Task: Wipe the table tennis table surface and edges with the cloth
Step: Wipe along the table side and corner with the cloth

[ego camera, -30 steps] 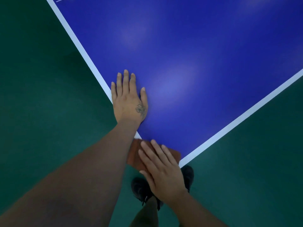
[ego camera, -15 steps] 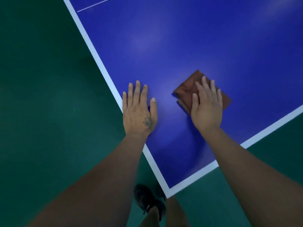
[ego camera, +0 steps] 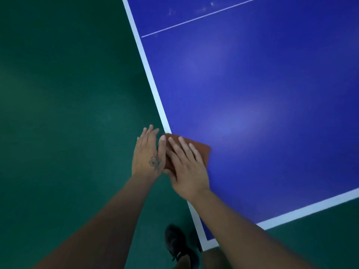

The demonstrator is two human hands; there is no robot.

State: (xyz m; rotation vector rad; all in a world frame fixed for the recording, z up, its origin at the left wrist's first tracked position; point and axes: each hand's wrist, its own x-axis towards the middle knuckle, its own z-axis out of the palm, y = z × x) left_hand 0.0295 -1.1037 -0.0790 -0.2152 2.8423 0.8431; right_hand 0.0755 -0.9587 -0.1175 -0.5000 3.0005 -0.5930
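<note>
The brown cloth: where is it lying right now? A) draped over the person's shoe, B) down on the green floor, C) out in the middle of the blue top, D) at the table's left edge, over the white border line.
D: the brown cloth lies under the flat right hand at the table's left white border, with the left hand beside it.
</note>
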